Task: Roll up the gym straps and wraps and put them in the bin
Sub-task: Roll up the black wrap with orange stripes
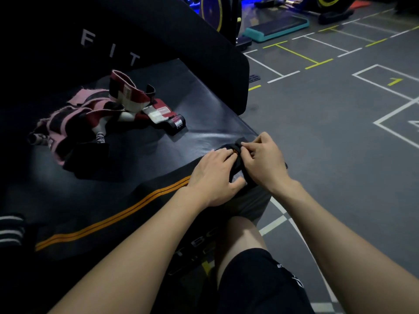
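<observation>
Nearest, a bare knee (240, 241) and black shorts (260, 282) fill the low centre, with both forearms reaching away from the camera. A long black strap (102, 225) with two orange stripes lies on the black padded table (181, 132), running from the near left up to the hands at the table's right edge. There its far end is wound into a small dark roll (237, 152).

The left hand (214, 175) lies over the roll's left side, fingers (223, 154) bent down onto it and the thumb tucked in against its near side. The right hand (264, 162) meets it from the right, its fingers curled and pinching the roll's top. Both hands have hold of the roll.

At the near left edge sits a dark item with white stripes (11, 230). Farther left on the table lies a loose heap of wraps (90, 116), pink, black, red and white, well apart from the hands. Behind it rises a black pad (113, 41) with pale letters. To the right is grey floor (340, 132) with white and yellow lines, and at the far end a teal step (276, 28).
</observation>
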